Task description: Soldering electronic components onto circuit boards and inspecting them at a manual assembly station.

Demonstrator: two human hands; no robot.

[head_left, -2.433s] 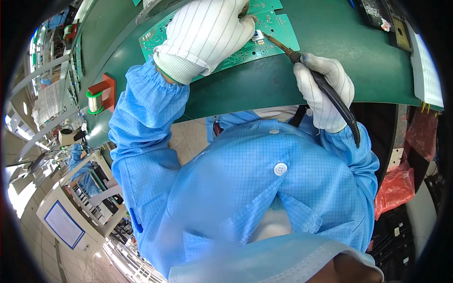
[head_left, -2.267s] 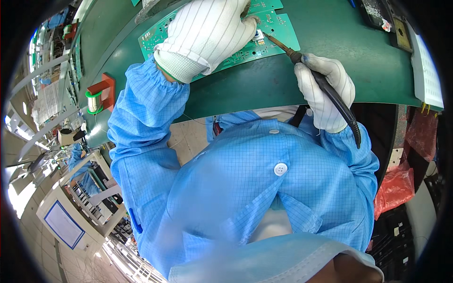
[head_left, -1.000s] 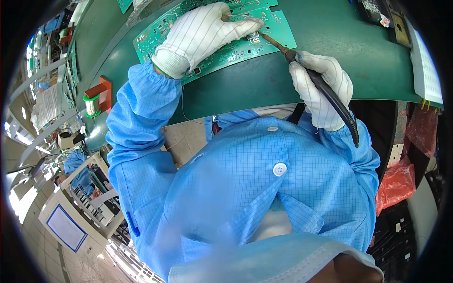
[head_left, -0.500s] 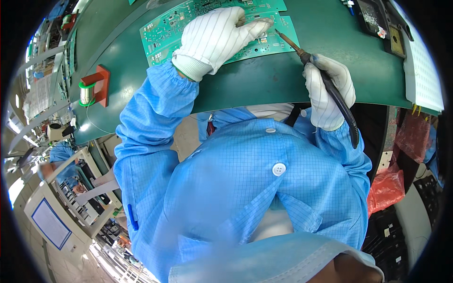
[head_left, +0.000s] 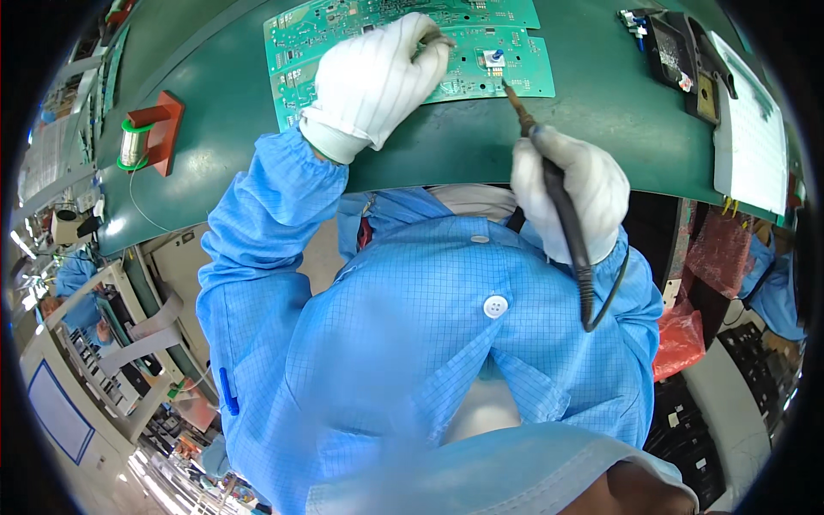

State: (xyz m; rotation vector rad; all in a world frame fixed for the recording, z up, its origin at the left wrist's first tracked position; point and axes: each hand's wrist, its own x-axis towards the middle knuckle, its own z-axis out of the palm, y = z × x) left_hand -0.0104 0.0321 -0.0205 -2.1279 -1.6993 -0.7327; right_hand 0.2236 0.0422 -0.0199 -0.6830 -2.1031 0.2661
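Note:
A green circuit board (head_left: 524, 73) lies on the bench. My left hand (head_left: 373, 81), in a white striped glove, is over its middle with thumb and fingers drawn together; what they pinch, if anything, I cannot make out. My right hand (head_left: 579, 184), also gloved, grips a soldering iron (head_left: 556, 184). Its tip points at the board's near edge, just below a small part with a blue shaft (head_left: 496, 57). Whether the tip touches the board I cannot tell. The iron's black cable loops down over my right sleeve.
A solder wire spool (head_left: 133, 148) sits on a red stand (head_left: 167, 129) at the left, its wire trailing off the bench edge. To the right are a black tray (head_left: 669, 51) and white sheets (head_left: 747, 137). A red plastic bag (head_left: 678, 339) hangs below the bench.
My left hand has drawn back left, uncovering the part with the blue shaft. My right hand has shifted left and nearer to me, bringing the iron's tip lower on the board.

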